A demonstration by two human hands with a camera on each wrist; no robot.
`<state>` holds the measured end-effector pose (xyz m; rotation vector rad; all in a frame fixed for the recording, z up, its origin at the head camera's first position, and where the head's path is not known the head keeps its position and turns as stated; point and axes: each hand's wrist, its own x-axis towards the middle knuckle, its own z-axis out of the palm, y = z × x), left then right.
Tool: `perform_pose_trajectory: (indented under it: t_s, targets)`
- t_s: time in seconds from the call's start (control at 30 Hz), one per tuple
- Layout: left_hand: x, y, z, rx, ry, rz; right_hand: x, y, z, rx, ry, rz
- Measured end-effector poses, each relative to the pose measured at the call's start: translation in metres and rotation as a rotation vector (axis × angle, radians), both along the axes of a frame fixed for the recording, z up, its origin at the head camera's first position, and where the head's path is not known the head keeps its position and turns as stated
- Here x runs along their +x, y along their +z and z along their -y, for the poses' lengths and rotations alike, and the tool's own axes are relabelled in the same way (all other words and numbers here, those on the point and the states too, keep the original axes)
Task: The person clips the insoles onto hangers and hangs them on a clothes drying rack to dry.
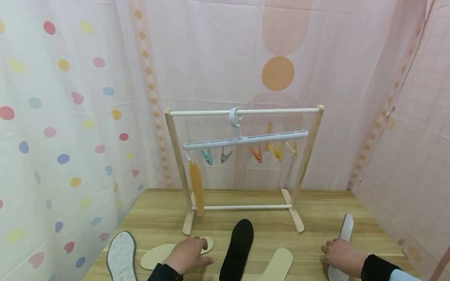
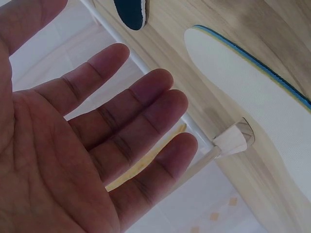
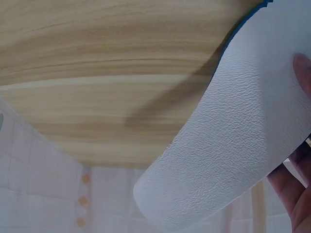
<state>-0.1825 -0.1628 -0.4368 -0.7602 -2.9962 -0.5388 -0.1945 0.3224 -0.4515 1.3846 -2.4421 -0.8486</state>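
Observation:
My right hand grips a light grey insole at the table's right side, tilted up on edge. In the right wrist view the thumb lies on the insole's textured white face, with fingers at its far edge. My left hand hovers over a cream insole, holding nothing; its fingers are loosely extended in the left wrist view. An orange insole hangs from the leftmost clip of a pale blue hanger. Several coloured clips, such as an orange one, hang along the bar with nothing in them.
The hanger hooks over the top rail of a wooden rack at the table's back. A grey insole lies at left, a black insole in the middle, another cream insole right of it. Curtains surround the wooden table.

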Motion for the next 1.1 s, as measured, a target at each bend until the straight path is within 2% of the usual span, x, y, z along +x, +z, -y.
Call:
perform_pose_trajectory:
  t_s: [0.2,0.5,0.77,0.97,1.1]
  targets:
    - [0.001,0.000,0.001,0.006,-0.009,-0.029,-0.001,0.011,0.002,0.025,-0.030,0.009]
    - [0.001,0.003,0.003,0.008,-0.007,-0.005,-0.009,0.037,0.005,-0.026,0.013,-0.070]
    - [0.001,0.004,0.003,0.011,0.006,0.006,-0.013,0.056,0.013,-0.194,-0.044,-0.087]
    - [0.002,0.003,0.004,0.013,0.018,-0.008,-0.014,0.061,0.019,-0.382,-0.062,-0.118]
    - [0.002,0.002,0.004,0.016,0.019,-0.024,-0.016,0.063,0.020,-0.437,-0.075,-0.145]
